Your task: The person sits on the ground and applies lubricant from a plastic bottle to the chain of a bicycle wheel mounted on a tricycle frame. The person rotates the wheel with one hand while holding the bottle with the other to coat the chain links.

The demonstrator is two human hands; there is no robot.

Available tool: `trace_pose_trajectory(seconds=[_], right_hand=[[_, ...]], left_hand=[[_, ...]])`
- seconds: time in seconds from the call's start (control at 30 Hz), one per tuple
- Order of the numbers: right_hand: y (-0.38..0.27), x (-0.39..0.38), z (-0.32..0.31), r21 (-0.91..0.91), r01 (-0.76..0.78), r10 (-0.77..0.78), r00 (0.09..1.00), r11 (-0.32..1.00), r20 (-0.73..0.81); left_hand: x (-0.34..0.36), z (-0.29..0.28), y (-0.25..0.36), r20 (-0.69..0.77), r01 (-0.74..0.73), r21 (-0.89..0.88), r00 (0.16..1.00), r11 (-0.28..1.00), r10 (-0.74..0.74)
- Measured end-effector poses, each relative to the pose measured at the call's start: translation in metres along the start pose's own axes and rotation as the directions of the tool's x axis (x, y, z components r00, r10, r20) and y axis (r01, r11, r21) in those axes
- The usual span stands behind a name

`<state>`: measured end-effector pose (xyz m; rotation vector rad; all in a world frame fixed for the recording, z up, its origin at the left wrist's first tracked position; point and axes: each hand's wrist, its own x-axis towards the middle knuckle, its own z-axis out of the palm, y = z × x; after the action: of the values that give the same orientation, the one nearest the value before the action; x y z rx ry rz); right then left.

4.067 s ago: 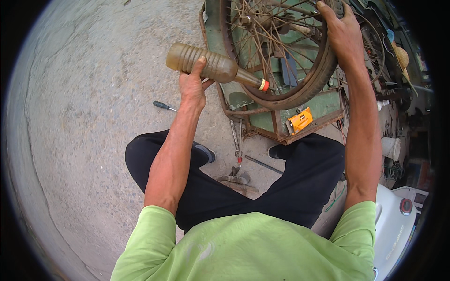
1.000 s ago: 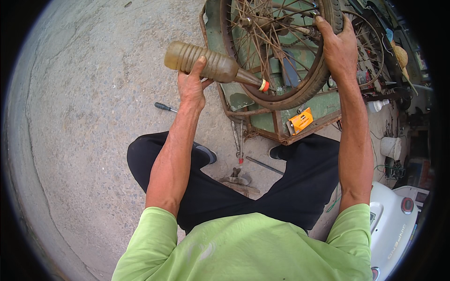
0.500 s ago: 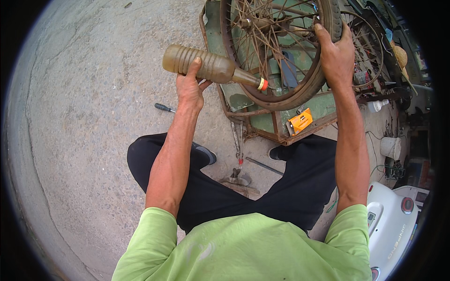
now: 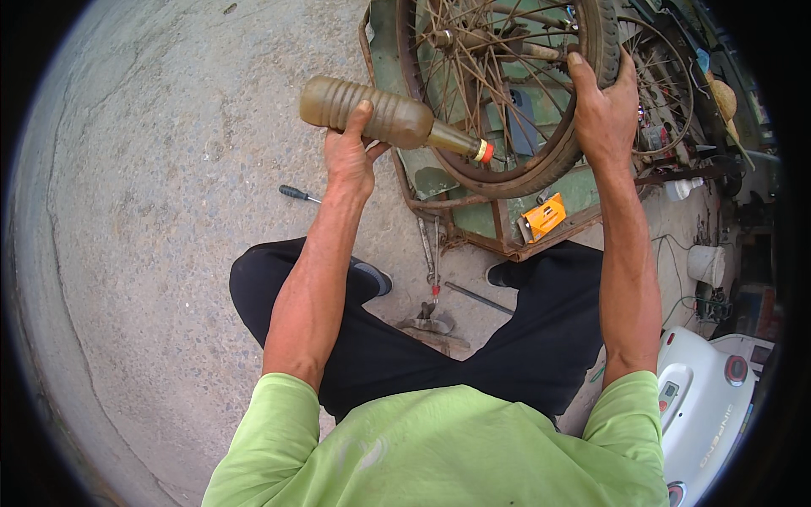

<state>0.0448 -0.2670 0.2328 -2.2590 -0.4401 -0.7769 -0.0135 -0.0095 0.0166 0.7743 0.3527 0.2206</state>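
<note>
A ribbed, brownish plastic bottle (image 4: 384, 114) lies tilted in my left hand (image 4: 349, 158), its thumb on top and the fingers curled beneath. The bottle's red-tipped nozzle (image 4: 484, 151) points right, at the lower rim and spokes of a rusty spoked wheel (image 4: 541, 182). My right hand (image 4: 606, 114) is closed round the wheel's tyre on its right side, thumb on the inner rim and fingers over the outer edge. Behind the spokes shows a worn green metal surface (image 4: 473, 221) with a rusty frame.
An orange box (image 4: 543, 217) sits on the green surface near its front edge. On the concrete lie a screwdriver (image 4: 296, 193), a wrench (image 4: 427, 245) and a metal bar (image 4: 477, 297) between my feet. Another spoked wheel (image 4: 667, 93) and a white machine (image 4: 705, 414) stand at the right.
The bottle has shifted slightly right with my left hand, its nozzle further into the wheel. The wheel's spokes have turned a little; my right hand stays on the tyre.
</note>
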Motion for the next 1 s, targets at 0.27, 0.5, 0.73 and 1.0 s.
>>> trace_pose_trajectory(seconds=[0.27, 0.5, 0.73, 1.0], right_hand=[[0.012, -0.005, 0.001, 0.031, -0.025, 0.024, 0.999, 0.999, 0.024], [0.020, -0.008, 0.002, -0.013, -0.013, 0.013, 1.000, 1.000, 0.009], [0.013, -0.013, 0.002, -0.007, -0.030, 0.030, 1.000, 1.000, 0.002], [0.012, -0.015, 0.003, 0.036, -0.037, 0.037, 0.999, 0.999, 0.017]], left_hand=[[0.000, 0.002, -0.003, 0.008, -0.028, 0.037, 1.000, 0.999, 0.028], [0.001, 0.004, -0.001, 0.037, -0.072, 0.067, 0.997, 0.995, 0.070], [0.001, 0.004, -0.002, 0.018, -0.075, 0.075, 0.997, 0.994, 0.074], [0.002, 0.003, -0.002, 0.010, -0.065, 0.073, 0.998, 0.995, 0.065]])
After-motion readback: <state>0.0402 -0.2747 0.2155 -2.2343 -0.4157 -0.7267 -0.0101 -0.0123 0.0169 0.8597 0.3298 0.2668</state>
